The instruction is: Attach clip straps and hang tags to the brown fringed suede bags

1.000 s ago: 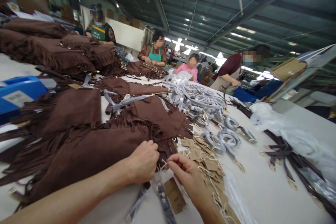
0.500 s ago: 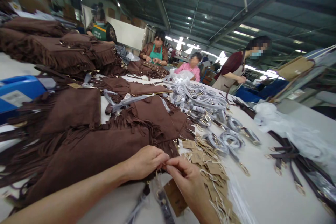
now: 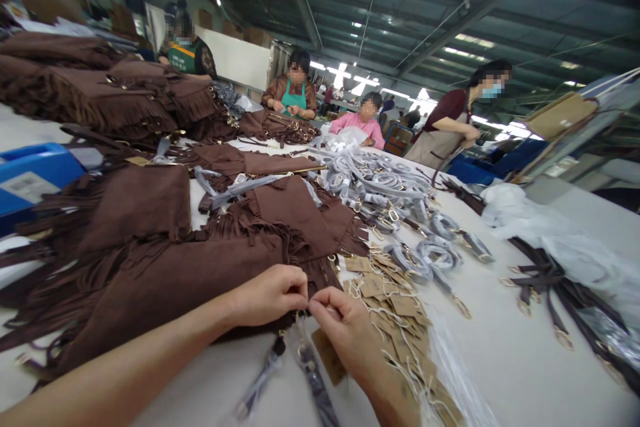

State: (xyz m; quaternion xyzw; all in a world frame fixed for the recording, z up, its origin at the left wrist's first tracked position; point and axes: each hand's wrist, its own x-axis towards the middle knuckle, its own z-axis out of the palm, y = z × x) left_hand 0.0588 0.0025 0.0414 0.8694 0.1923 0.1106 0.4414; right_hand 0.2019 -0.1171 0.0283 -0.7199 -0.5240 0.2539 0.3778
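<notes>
My left hand [image 3: 273, 293] is closed in a pinch at the edge of a brown fringed bag [image 3: 185, 287]. Close beside it, my right hand [image 3: 343, 320] pinches too. What sits between the fingertips is too small to make out. A brown card tag [image 3: 329, 356] hangs just under my right hand. Below the hands, a dark strap in clear plastic [image 3: 316, 383] with a gold clasp lies on the white table, and a second wrapped strap [image 3: 261, 380] lies to its left.
Card tags with white strings [image 3: 395, 307] lie right of my hands, wrapped straps [image 3: 385, 187] beyond them. Brown bags [image 3: 90, 87] and a blue box [image 3: 37, 177] are at the left. Dark straps [image 3: 555, 293] lie at the right. Several people are across the table.
The fingertips of my two hands have come slightly apart, with my left hand a little higher. The card tag is now more covered by my right hand.
</notes>
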